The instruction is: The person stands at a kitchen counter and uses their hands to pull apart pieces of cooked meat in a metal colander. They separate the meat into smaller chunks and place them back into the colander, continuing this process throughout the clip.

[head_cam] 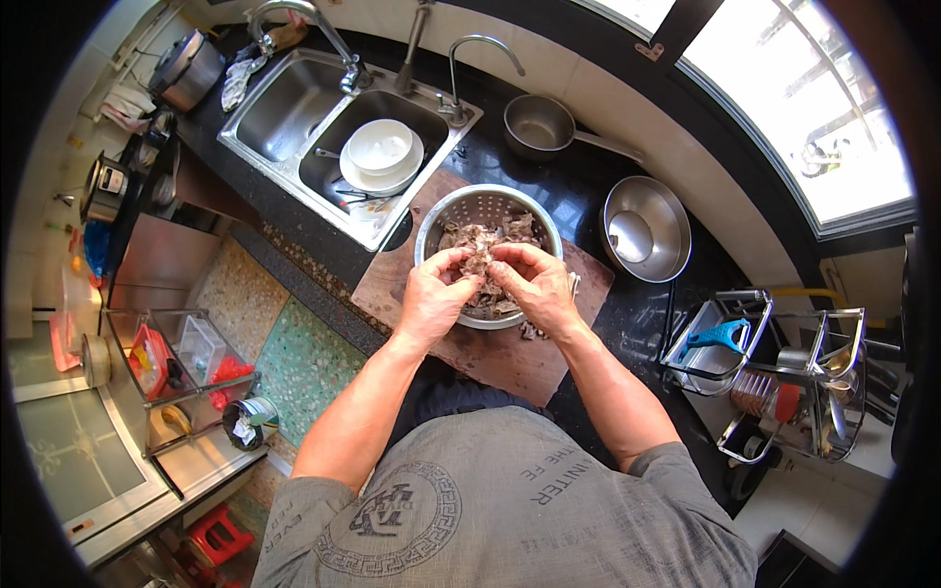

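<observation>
Both hands meet over a perforated stainless-steel colander [548, 220] that stands on a wooden cutting board [507, 360]. Brownish cooked-looking pieces, apparently meat [518, 226], fill its lower part. Between the fingertips is one ragged piece of the meat [479, 257]. My left hand [435, 300] pinches it from the left side, thumb and fingers together. My right hand [538, 285] grips the same piece from the right. Small pale scraps [531, 331] lie on the board beside the colander, partly hidden by my right wrist.
Left of the board is a double-basin steel sink [276, 117] with white bowls [380, 147] in one basin. A saucepan [540, 125] and a steel basin [647, 228] stand behind and right on the black countertop [632, 323]. A wire rack [816, 375] holds utensils at the right.
</observation>
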Available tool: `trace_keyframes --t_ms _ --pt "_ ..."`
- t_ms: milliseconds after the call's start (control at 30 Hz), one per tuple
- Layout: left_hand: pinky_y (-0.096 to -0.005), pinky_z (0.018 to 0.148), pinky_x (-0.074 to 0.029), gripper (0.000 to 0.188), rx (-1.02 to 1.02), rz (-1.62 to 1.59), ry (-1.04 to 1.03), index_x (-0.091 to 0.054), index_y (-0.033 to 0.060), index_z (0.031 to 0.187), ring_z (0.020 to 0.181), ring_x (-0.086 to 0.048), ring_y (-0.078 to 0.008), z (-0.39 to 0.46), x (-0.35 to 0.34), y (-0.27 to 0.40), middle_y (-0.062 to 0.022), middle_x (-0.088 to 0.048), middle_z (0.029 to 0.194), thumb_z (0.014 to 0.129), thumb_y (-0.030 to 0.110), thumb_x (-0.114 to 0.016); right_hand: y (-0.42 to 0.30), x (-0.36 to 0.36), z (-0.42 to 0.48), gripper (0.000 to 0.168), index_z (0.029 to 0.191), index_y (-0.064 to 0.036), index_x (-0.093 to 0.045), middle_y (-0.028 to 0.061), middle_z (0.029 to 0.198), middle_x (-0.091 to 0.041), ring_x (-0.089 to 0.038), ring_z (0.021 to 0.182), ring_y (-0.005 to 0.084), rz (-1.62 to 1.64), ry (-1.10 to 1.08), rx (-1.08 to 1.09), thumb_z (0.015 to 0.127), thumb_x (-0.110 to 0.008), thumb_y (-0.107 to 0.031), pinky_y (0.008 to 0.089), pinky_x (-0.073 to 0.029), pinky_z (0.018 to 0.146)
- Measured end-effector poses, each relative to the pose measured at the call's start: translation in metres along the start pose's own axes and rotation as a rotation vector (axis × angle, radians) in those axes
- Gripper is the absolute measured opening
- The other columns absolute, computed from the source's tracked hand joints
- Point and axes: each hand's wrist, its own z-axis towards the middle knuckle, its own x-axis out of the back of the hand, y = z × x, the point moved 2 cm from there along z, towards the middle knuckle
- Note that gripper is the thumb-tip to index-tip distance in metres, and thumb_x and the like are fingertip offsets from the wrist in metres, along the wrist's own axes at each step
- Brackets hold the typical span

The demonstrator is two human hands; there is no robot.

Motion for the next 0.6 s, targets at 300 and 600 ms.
trace_keyframes --t_ms 300,600 --pt "-0.0248 0.084 -0.052 0.038 -0.151 -0.146 0.027 -0.055 -0.0022 0.119 0.098 -0.059 -0.0122 -0.001 -0.009 0.002 -0.006 -0.06 0.108 0.082 -0.008 -0.065 0.011 -0.004 0.0 0.021 0.107 0.003 -0.061 0.0096 0.101 -0.066 -0.064 0.087 0.0164 0.415 0.073 -0.131 0.087 -0.065 -0.001 0.0293 -0.056 0.079" --pt "-0.026 0.09 -0.05 0.036 -0.139 -0.193 0.063 -0.056 -0.0037 0.115 0.102 -0.058 -0.0141 -0.003 -0.009 0.004 -0.0068 -0.06 0.11 0.081 -0.01 -0.065 0.012 -0.001 -0.003 0.023 0.105 0.002 -0.061 0.0086 0.101 -0.064 -0.064 0.086 0.0154 0.221 0.124 -0.156 0.084 -0.068 -0.003 0.0283 -0.055 0.076"
